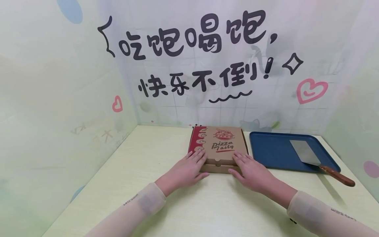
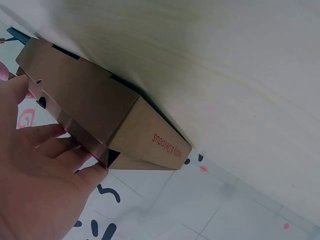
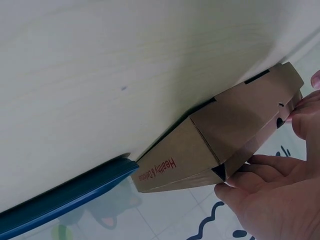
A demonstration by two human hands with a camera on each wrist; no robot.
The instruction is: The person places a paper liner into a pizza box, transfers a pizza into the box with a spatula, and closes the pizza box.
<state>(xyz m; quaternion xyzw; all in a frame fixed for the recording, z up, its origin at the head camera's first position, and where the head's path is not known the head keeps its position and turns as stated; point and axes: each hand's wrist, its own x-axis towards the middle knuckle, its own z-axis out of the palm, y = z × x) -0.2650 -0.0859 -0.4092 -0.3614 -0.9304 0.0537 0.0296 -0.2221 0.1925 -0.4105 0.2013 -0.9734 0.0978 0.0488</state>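
A brown cardboard pizza box (image 1: pixel 220 148), with a red strip and "Pizza Tasty" printed on its lid, sits on the table near the back wall. My left hand (image 1: pixel 189 169) rests straight fingers on the left front part of the lid, its thumb extended by the front side. On the right front part lie the fingers of my right hand (image 1: pixel 253 172), the thumb also at the front side. Both wrist views show the box's front (image 2: pixel 85 90) and a dark gap at each front corner under the lid. "Healthy & Delicious" is printed on the box side (image 3: pixel 172 162).
Right of the box lies a blue tray (image 1: pixel 269 151) with a raised rim. A metal spatula (image 1: pixel 305 153) lies across it, its wooden handle (image 1: pixel 340 176) sticking out over the front right corner. Printed curtain walls (image 1: pixel 177 115) stand behind and beside the pale table (image 1: pixel 148 154).
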